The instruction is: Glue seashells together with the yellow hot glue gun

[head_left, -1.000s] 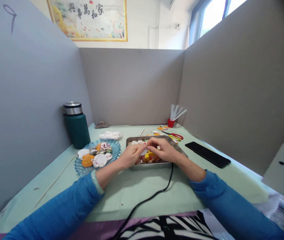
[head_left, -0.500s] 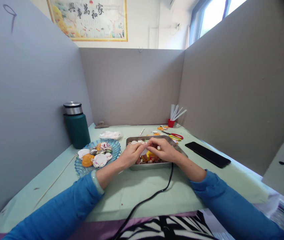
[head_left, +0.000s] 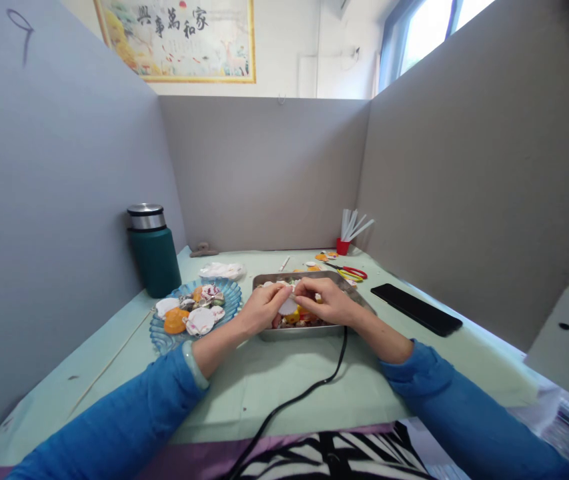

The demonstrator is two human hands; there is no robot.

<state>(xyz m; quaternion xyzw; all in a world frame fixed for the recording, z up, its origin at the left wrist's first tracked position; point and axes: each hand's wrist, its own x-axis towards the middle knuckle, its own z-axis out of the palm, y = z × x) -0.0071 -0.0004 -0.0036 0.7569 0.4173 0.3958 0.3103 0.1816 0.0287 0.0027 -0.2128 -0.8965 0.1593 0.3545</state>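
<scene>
Over a shallow metal tray (head_left: pixel 314 331), my left hand (head_left: pixel 265 308) pinches a small white round piece (head_left: pixel 289 307) between thumb and fingers. My right hand (head_left: pixel 327 300) meets it from the other side, its fingertips pressed together at the edge of that piece. Whether the right fingers grip the piece or something tiny is too small to tell. Below both hands, the tray holds many small mixed pieces, some yellow (head_left: pixel 294 316) and some reddish. Left of my left hand stands a blue scalloped glass plate (head_left: pixel 161 340) with several white and orange flat pieces (head_left: pixel 177 321) on it.
A green flask (head_left: pixel 155 260) stands by the left partition. Behind the tray lie scissors (head_left: pixel 357 273), orange cutouts and a red cup (head_left: pixel 343 247) of white strips. A black phone (head_left: pixel 417 309) rests at right. A black cable (head_left: pixel 297 400) runs from the tray toward me.
The white piece between my fingers has tilted and shows more of its face. My right fingers have shifted slightly; both arms stay in place.
</scene>
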